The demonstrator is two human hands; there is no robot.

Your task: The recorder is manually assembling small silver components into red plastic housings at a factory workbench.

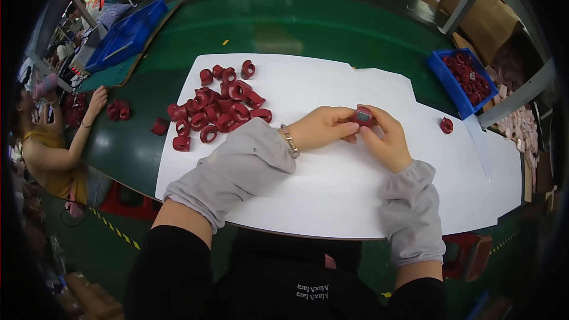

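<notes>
Pinching one red ring (363, 116), left hand (323, 128) and right hand (388, 142) grips closed, blue bin (446, 80) right.

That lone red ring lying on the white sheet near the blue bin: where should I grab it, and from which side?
Take the lone red ring by its outer wall, pinching across it from above. It seems to lie flat on the white sheet with clear space all round, so coming straight down looks easiest. The right hand is nearest; approaching from the left keeps the fingers away from the blue bin.
</notes>
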